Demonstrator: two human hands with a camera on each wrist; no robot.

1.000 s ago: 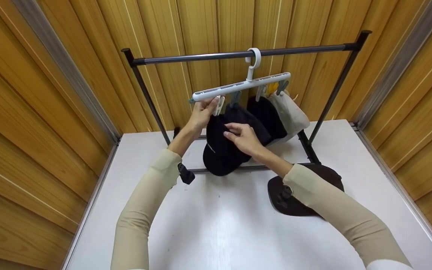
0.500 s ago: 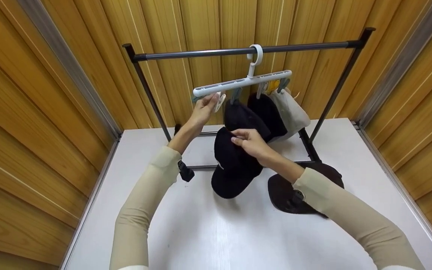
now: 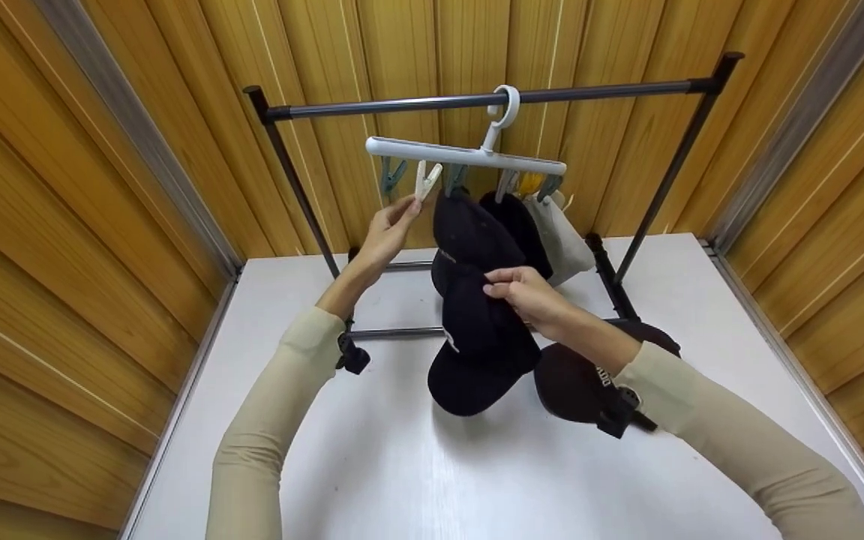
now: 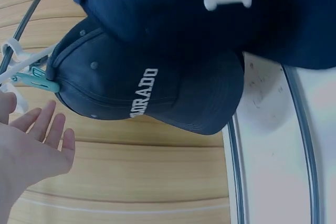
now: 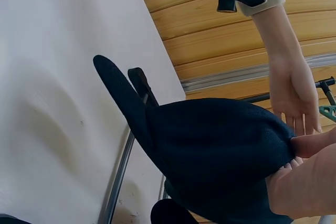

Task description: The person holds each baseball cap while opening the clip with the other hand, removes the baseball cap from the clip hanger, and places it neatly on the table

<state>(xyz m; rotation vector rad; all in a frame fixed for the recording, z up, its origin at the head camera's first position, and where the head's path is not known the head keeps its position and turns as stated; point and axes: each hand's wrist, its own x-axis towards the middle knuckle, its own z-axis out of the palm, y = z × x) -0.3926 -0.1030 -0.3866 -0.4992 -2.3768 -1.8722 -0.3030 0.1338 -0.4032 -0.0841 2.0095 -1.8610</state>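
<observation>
Navy baseball cap (image 3: 469, 315): one, hanging in midair below the hanger (image 3: 432, 152); its single-edge hold is risking a slip.
Right hand (image 3: 541, 300): pinching that upper edge.
Left hand (image 3: 385, 236): extending loose fingers at the white clothespin (image 3: 422, 184); a bump could be swinging the hanger.
Clothespins: six, dangling.
Other caps: three hanging, one brown cap (image 3: 571, 382) lying below.
Garment rack (image 3: 402, 106): one, supporting one hanger.

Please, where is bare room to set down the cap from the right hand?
The white surface is bare in front of the bottom bar, left of the brown cap. It is crowded behind the held cap, where clipped caps hang closely together.
</observation>
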